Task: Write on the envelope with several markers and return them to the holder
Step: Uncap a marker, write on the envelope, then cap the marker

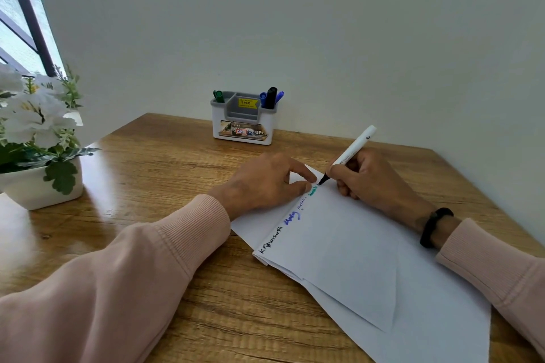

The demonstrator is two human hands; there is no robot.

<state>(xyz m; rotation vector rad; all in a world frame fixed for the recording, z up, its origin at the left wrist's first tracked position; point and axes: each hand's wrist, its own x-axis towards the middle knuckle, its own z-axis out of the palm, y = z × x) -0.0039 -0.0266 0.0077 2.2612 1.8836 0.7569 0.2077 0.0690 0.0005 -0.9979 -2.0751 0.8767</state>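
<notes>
right hand (373, 178) grips white-barrelled marker (352, 151), tip on white paper envelope (354, 244) | left hand (262, 183) flat, unclenched, pinning envelope | white-grey plastic holder (242, 119) at wooden desk's far edge

Home desk corner, wooden table (124, 156), potted flowers (35, 124), window (20, 18)

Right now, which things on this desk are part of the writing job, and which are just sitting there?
Part of the job:
envelope
white marker in the right hand
left hand steadying the envelope
holder with markers

Just sitting there:
flower pot
black wristband
</notes>
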